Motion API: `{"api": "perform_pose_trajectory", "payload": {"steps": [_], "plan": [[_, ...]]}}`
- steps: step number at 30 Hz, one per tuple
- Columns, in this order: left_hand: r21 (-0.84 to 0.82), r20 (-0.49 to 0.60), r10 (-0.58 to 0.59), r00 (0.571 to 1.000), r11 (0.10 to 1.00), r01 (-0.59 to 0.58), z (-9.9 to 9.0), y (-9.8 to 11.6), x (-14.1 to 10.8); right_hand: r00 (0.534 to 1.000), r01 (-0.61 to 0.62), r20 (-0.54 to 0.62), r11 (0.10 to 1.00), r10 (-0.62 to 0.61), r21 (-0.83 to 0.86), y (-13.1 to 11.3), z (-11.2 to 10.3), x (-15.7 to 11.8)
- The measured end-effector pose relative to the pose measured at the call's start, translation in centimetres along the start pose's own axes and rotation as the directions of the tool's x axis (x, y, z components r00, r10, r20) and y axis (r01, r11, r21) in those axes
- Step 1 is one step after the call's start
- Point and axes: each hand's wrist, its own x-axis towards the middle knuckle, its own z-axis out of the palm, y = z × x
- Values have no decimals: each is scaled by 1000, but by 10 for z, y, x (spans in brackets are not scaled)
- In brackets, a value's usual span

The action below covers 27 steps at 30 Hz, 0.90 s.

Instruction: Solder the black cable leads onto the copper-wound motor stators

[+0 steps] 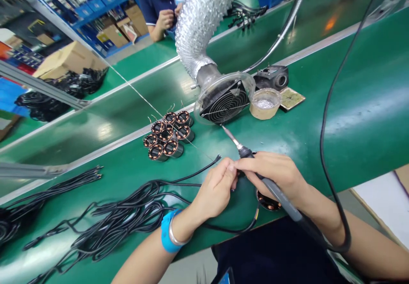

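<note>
My right hand (277, 173) is wrapped round a soldering iron (277, 192), whose tip points up and left below the round fume hood. Fingertips of both hands meet near the table's front edge. My left hand (219, 186) is pinched closed; what it holds is hidden by the fingers. A solder wire (137, 91) runs down from the upper left toward my left hand. Just below my right hand, a copper-wound stator (269, 202) lies partly covered, with a black cable (236, 231) beside it. Several black cables (128, 211) lie left of my left hand.
Several stators (166, 134) stand in a group at centre left. The fume hood (225, 100) hangs on a silver duct (201, 24). Right of it are a solder cup (265, 104), a sponge tray (291, 98) and a black holder (273, 78). Across the line sits a person (156, 7).
</note>
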Motion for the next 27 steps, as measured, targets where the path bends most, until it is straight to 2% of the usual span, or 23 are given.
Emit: {"api": "perform_pose_trajectory", "payload": {"steps": [2, 5, 7, 11, 14, 16, 20, 23, 25, 27], "plan": [[125, 9, 44, 999, 991, -44, -1, 6, -1, 1000, 15, -13, 1000, -15, -10, 0, -1, -1], [367, -14, 134, 991, 923, -120, -3, 16, 0, 999, -33, -31, 999, 34, 23, 0, -6, -6], [411, -16, 133, 991, 905, -115, -4, 19, 1, 998, -60, -20, 997, 61, 49, 0, -9, -9], [267, 7, 38, 999, 963, -38, -5, 15, 4, 997, -69, 23, 996, 67, 59, -1, -7, -12], [62, 34, -40, 999, 997, 38, -4, 9, 6, 999, -54, 6, 998, 54, 37, -2, -2, -12], [-107, 81, -105, 991, 988, 113, -3, 7, 8, 999, -33, -28, 999, 33, 20, -4, 0, -12], [-361, 151, -201, 968, 900, 243, 2, 11, 12, 994, -10, -105, 1000, 10, -4, -6, 2, -13], [-416, 118, -245, 962, 868, 272, 6, 12, 13, 990, -115, -84, 993, 116, 9, -6, -3, -14], [-407, 79, -255, 964, 874, 265, 8, 11, 14, 977, -212, -8, 977, 212, 37, -4, -6, -15], [-398, 52, -263, 963, 879, 261, 10, 8, 14, 970, -242, 51, 968, 239, 64, -2, -7, -17]]}}
